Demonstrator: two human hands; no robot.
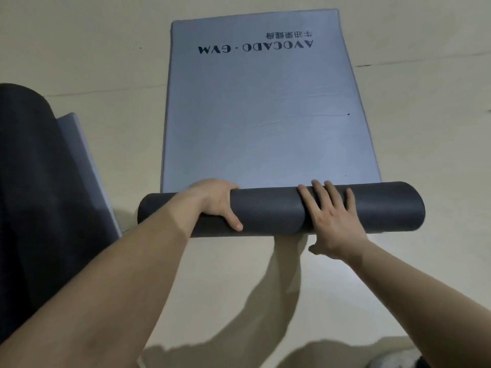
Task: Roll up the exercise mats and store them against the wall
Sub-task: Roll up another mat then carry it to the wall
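Left hand [215,203] grips the mat roll [268,211] (dark side out), right hand [330,219] presses

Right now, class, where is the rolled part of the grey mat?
In the head view, the rolled part lies centre frame at the grey mat's near end, the left hand gripping it and the right hand pressing flat on it.

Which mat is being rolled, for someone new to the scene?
On the pale beige floor, mid-frame, a blue-grey exercise mat lies flat with upside-down black AVOCADO GYM lettering. Its near end is wound into a dark grey roll under the left hand and right hand. The dark mat at the left edge shows no lettering or hands.
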